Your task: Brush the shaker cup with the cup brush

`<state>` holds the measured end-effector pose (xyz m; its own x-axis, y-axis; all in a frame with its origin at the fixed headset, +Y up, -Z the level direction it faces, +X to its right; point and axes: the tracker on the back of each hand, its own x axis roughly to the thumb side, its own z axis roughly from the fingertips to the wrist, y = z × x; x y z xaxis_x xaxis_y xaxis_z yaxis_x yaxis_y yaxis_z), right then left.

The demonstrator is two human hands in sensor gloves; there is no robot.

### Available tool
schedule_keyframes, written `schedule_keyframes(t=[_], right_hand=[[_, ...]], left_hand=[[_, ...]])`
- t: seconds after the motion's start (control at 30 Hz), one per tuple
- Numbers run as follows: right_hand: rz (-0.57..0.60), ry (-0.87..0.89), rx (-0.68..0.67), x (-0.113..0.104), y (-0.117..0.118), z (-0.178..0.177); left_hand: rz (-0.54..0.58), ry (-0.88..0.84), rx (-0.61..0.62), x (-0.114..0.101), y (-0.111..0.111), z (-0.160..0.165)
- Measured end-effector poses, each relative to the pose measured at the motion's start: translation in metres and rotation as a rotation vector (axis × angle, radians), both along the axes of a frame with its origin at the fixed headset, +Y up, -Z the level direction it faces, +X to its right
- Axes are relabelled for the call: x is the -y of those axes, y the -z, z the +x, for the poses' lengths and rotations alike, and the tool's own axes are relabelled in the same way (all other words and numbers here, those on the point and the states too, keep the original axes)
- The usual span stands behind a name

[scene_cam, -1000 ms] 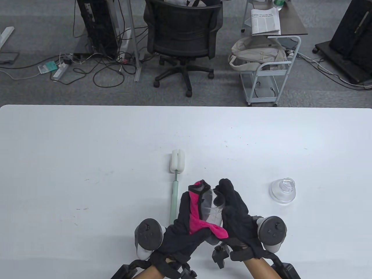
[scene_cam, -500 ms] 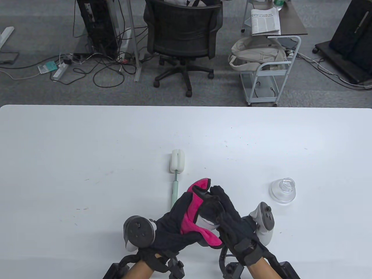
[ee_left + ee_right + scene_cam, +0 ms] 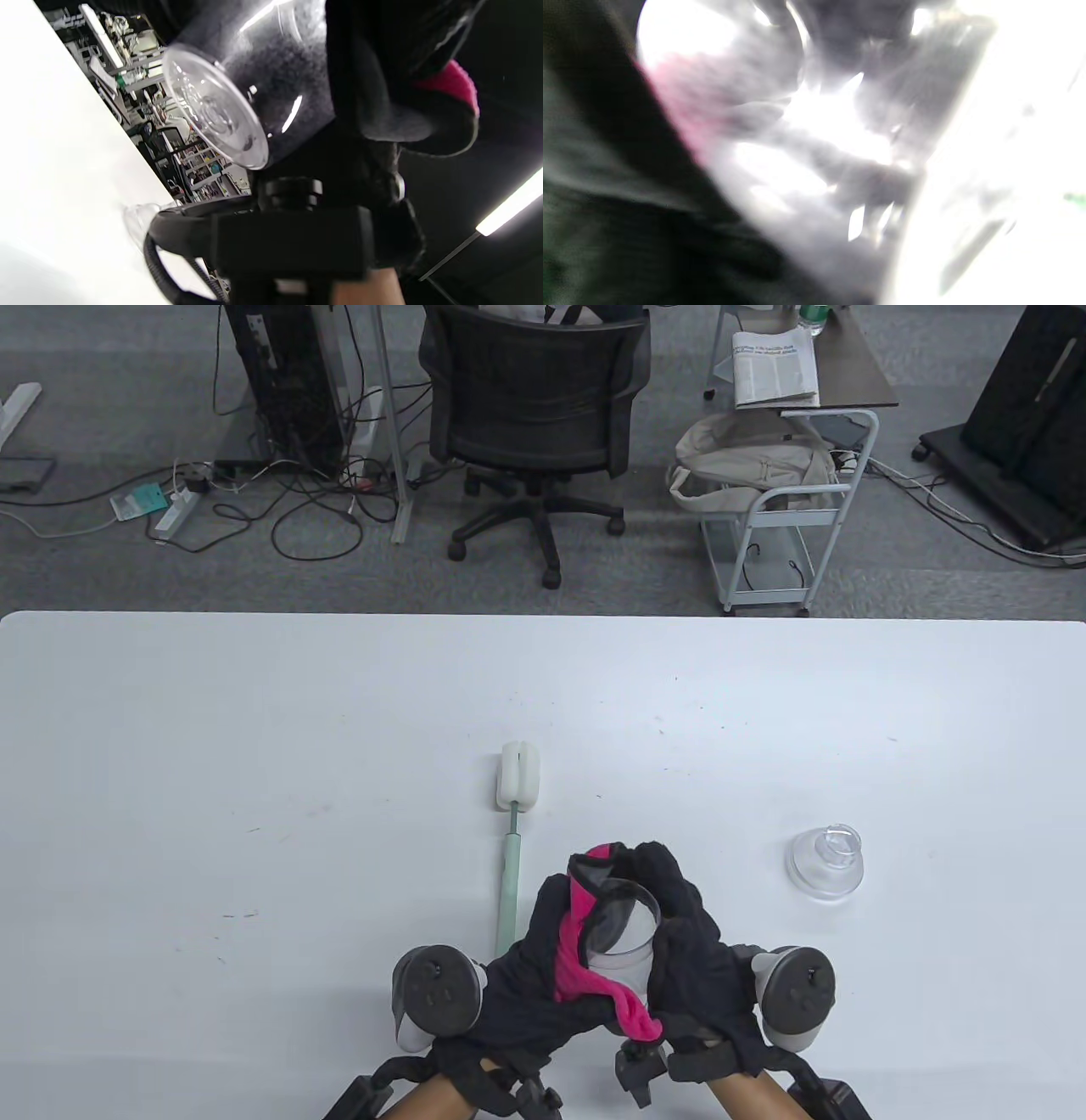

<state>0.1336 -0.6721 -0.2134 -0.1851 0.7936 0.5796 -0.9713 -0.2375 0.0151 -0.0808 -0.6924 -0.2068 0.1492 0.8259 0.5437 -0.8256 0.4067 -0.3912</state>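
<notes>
Both hands hold the clear shaker cup (image 3: pixel 624 933) above the table's near edge, its open mouth facing up and away. My left hand (image 3: pixel 543 976) presses a pink cloth (image 3: pixel 585 963) against the cup's left side. My right hand (image 3: pixel 687 950) grips the cup's right side, fingers curled over the far rim. The left wrist view shows the cup's clear base (image 3: pixel 216 114) and the pink cloth (image 3: pixel 449 84) under my fingers. The right wrist view is a blur of clear cup wall (image 3: pixel 831 140). The cup brush (image 3: pixel 513 848), white sponge head and pale green handle, lies on the table just left of my hands.
The clear domed lid (image 3: pixel 827 861) stands on the white table (image 3: pixel 254 746) to the right of my hands. Beyond the table's far edge are an office chair (image 3: pixel 534 415), a small cart (image 3: pixel 785 517) and floor cables.
The cup rolled between my hands and came back upright. Half a second ago the cloth and fingers covered it and my hands sat further left; now its open mouth shows and both hands shifted right.
</notes>
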Motion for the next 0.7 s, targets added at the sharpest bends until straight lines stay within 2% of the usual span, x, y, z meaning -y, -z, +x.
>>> schedule_keyframes(t=[0.07,0.13,0.23,0.3,0.37,0.43,0.53,0.57,0.63,0.67,0.7], right_hand=[[0.022,-0.018,0.035,-0.002,-0.004,0.001],[-0.026,0.019,0.043,-0.002,-0.004,-0.001],[-0.084,0.048,-0.022,0.003,0.002,-0.001],[-0.216,0.143,-0.214,0.011,0.008,-0.003],[-0.358,0.165,-0.346,0.019,0.01,-0.013],[-0.441,0.203,-0.393,0.029,0.012,-0.017],[-0.643,0.459,-0.46,0.036,0.014,-0.015],[-0.64,0.501,-0.475,0.035,0.016,-0.012],[-0.598,0.483,-0.457,0.03,0.017,-0.009],[-0.572,0.466,-0.418,0.027,0.016,-0.007],[-0.526,0.436,-0.287,0.021,0.013,-0.004]], left_hand=[[0.075,0.022,-0.05,-0.005,-0.003,0.002],[0.105,0.049,-0.084,-0.008,-0.006,0.001],[0.167,0.113,-0.152,-0.014,-0.007,-0.004],[0.223,0.206,-0.219,-0.02,-0.008,-0.008],[0.313,0.261,-0.232,-0.023,-0.007,-0.009],[0.395,0.346,-0.252,-0.027,-0.01,-0.011],[0.55,0.489,-0.265,-0.033,-0.017,-0.011],[0.609,0.513,-0.283,-0.035,-0.019,-0.011],[0.606,0.527,-0.308,-0.038,-0.019,-0.012],[0.584,0.524,-0.303,-0.037,-0.016,-0.014],[0.541,0.499,-0.287,-0.036,-0.012,-0.018]])
